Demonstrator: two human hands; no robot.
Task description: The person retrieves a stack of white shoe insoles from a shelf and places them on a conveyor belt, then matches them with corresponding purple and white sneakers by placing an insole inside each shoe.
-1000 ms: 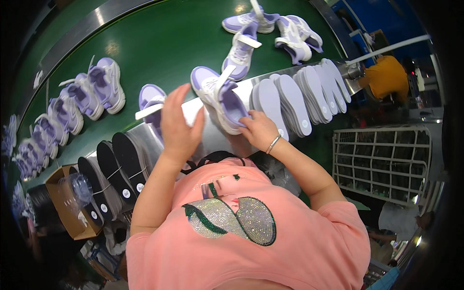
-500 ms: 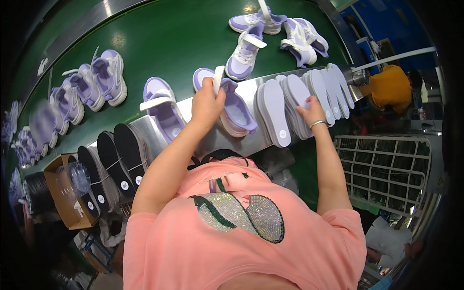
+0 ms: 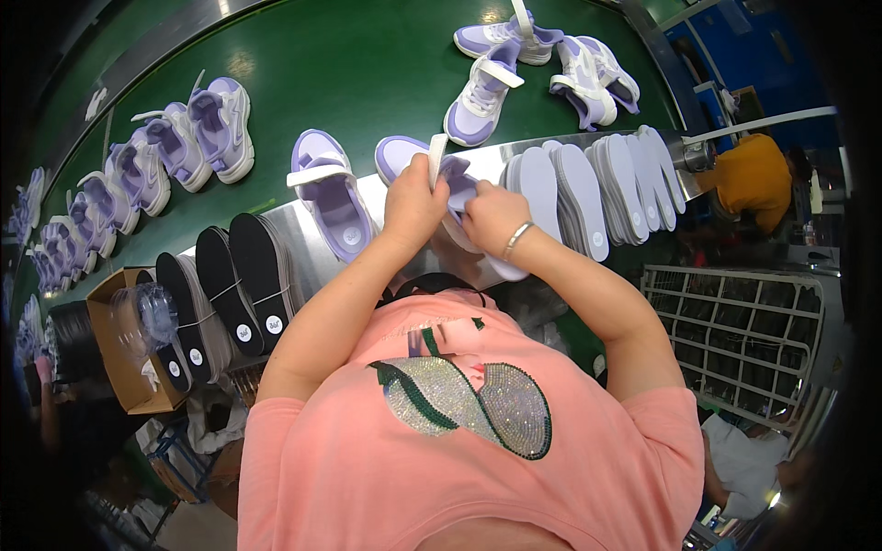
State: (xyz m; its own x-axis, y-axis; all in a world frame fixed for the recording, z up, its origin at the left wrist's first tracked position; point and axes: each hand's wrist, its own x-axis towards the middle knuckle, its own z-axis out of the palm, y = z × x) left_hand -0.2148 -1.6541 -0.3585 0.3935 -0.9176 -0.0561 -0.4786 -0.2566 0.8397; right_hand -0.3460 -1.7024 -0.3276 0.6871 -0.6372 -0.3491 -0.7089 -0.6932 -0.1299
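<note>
My left hand (image 3: 413, 204) is closed on the raised white strap (image 3: 437, 156) of a lilac-and-white sneaker (image 3: 395, 158), near its opening. My right hand (image 3: 496, 218) is closed on a lilac insole (image 3: 508, 270) at that opening. The insole's heel end sticks out below my right hand; its front part is hidden by the hand and the shoe. Left of this shoe stands a second sneaker (image 3: 317, 154), its strap across the front and a round white label inside at the heel. Right of my hand lie stacks of lilac insoles (image 3: 579, 197).
A green surface (image 3: 349, 73) with a metal ledge (image 3: 308, 257) bears more sneakers, rowed at left (image 3: 220, 129) and grouped at the far right (image 3: 485, 96). Tied black insoles (image 3: 241, 266) lie beside a cardboard box (image 3: 147, 386). At right are a white wire rack (image 3: 735, 317) and a person in yellow (image 3: 755, 179).
My right hand has moved left from the insole stacks to the sneaker's opening, bringing one lilac insole. My left hand keeps its hold on the strap. The view has shifted slightly.
</note>
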